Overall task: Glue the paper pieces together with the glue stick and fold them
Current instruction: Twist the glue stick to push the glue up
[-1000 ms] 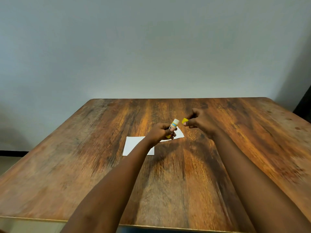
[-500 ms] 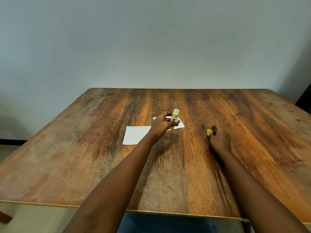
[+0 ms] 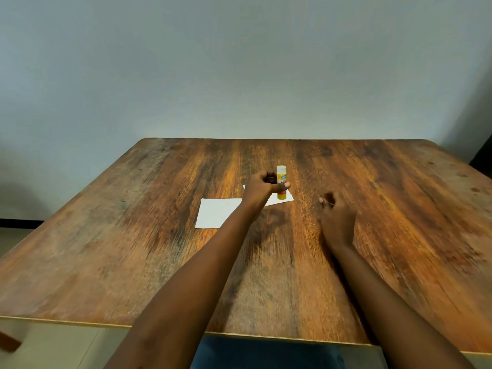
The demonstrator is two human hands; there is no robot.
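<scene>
Paper comes first: a white sheet (image 3: 213, 213) lies flat on the table (image 3: 133, 235), left of centre, with its right edge running under the left forearm. Just right of it the left hand (image 3: 259, 190) hovers above the wood. Its fingers and thumb are curled round the glue stick (image 3: 281, 177), which stands upright in the grip, white end up and yellow barrel below. Beneath that hand a second piece (image 3: 286, 198) of white paper lies on the table, one corner poking out to the right. The hand hides whether this piece overlaps the sheet. Further right, apart from the papers, the right hand (image 3: 337, 214) sits low over the table with its fingers curled in. It is blurred, and I cannot tell whether it holds anything.

By my judgement the stick is light, stiff and smooth. It is best held round the middle of the barrel, as it is now, so the tip can be pressed down. The papers look thin and limp, easy to crease or to slide on the wood. A flat hand should pin a sheet near one edge while the glue goes on.

The only container is the stick's own tube, and how much glue it holds cannot be seen.
</scene>
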